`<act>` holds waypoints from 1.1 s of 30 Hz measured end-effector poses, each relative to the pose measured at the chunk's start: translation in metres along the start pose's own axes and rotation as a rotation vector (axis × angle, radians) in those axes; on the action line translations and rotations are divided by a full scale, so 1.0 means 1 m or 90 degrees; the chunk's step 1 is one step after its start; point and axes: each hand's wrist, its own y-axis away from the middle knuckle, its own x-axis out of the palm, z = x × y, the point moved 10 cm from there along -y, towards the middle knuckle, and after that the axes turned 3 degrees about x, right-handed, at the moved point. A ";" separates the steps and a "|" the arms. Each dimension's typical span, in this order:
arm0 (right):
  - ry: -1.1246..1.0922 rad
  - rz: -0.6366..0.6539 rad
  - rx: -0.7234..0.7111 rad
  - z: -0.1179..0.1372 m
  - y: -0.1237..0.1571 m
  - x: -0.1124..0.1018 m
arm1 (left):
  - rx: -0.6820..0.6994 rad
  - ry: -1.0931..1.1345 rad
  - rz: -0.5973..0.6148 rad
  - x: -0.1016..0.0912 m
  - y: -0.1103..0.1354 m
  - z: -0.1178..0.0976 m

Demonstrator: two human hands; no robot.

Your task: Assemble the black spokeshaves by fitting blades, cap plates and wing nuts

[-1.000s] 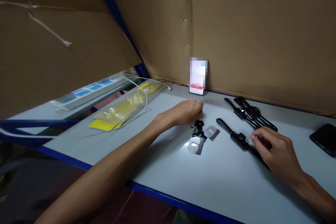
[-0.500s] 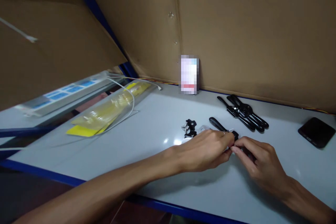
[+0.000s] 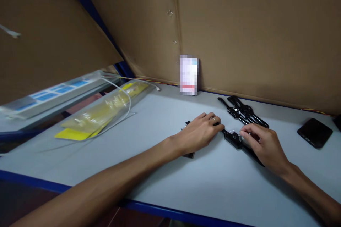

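Note:
A black spokeshave lies at a slant on the table between my hands. My left hand, with a ring on one finger, is curled over its far-left handle; the fingertips are hidden. My right hand is closed in a pinch just above the right side of the spokeshave's body, by a thin pale piece too small to name. The right handle runs beneath that hand. Small dark metal parts show partly from under my left hand and wrist.
More black spokeshaves lie together behind my hands. A black phone is at the right. A blurred upright card leans on the cardboard wall. At left are a plastic bag with yellow sheets, a white cable and a power strip.
My hands have moved apart. The left went back and left onto the handle, uncovering the spokeshave's body; the right rose slightly and stays pinched. The view shifted a little.

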 end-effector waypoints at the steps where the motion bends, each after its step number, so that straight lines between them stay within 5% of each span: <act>1: 0.007 0.015 -0.010 0.003 0.000 0.004 | 0.001 -0.002 -0.001 0.000 0.000 0.000; 15: 0.144 0.081 -0.096 0.003 -0.005 0.024 | 0.097 -0.011 -0.006 -0.004 0.000 -0.024; 21: 0.118 0.156 -0.094 0.006 0.001 0.027 | 0.102 -0.036 -0.016 -0.006 0.003 -0.037; 33: 0.020 0.133 -0.052 0.002 0.007 0.016 | 0.105 -0.036 -0.022 -0.007 0.008 -0.042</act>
